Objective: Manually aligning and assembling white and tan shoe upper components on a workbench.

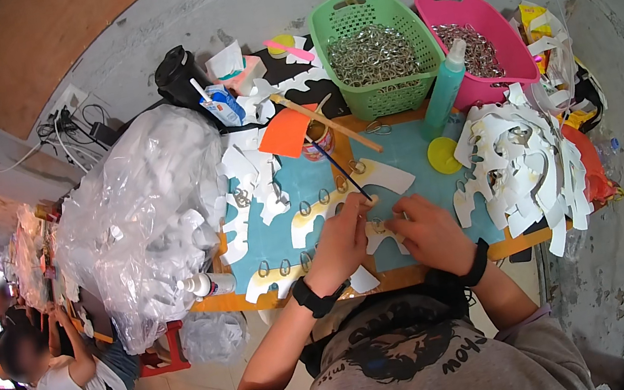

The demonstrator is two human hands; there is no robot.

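Just in front of me, a white cut-out piece point(381, 242) with a metal ring on its yellowish edge lies between my hands. My left hand point(342, 241) is closed, its fingertips at the piece's left side. From the other side my right hand point(430, 237) pinches at its edge. A thin dark stick point(338, 165) runs from a small can point(318, 146) to my left fingertips; whether I hold it cannot be made out. Around the hands lie more white pieces with metal rings, one behind point(388, 176) and one to the left point(262, 281).
Behind stand a green basket point(387, 101) and a pink basket point(495, 89) of metal rings. A green bottle point(444, 92) and yellow lid point(444, 156) stand nearby. White pieces point(518, 158) pile up right; a plastic bag point(141, 217) bulges left. People point(80, 374) sit far left.
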